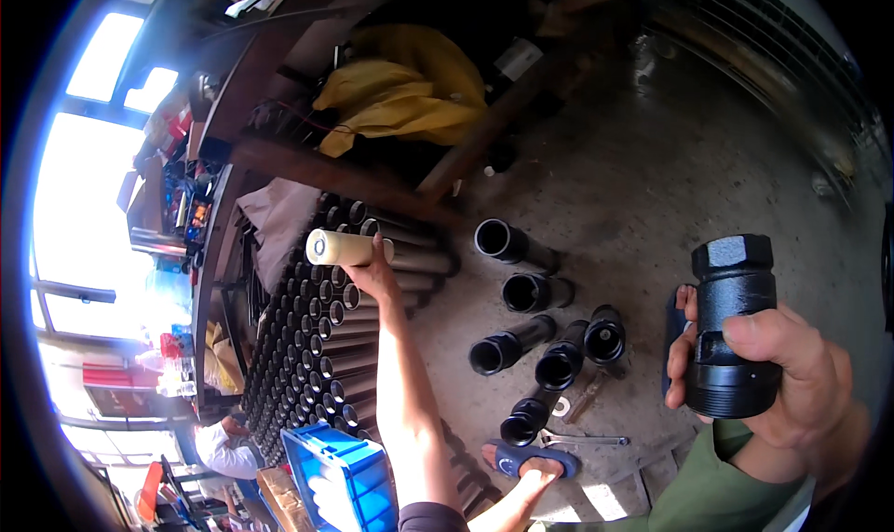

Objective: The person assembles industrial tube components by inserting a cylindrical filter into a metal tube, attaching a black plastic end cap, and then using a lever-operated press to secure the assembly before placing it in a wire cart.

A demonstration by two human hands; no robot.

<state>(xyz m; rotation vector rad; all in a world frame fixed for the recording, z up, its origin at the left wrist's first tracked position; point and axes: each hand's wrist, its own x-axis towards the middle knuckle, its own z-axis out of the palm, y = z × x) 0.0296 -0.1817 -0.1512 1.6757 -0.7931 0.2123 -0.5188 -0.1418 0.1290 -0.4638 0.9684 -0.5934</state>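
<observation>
My left hand (374, 280) is closed around one end of a cream-coloured cylinder (346, 249), held out over a large bank of dark tubes (321, 332). A round mark shows on the cylinder's far end face. On the right, close to the camera, my right hand (792, 374) grips a black metal threaded coupling (734, 313). Its hexagonal end points up and its threaded end faces down, with my thumb across the middle. Between my hands, several black hollow tubes (526, 293) stand on the concrete floor, their open mouths facing up.
A wrench (596, 440) and a pale ring (561, 407) lie on the floor near my sandalled foot (529, 461). A blue plastic bin (349, 476) is at the lower left. Yellow cloth (410, 94) hangs by a brown frame. A person in white (223, 450) is farther left.
</observation>
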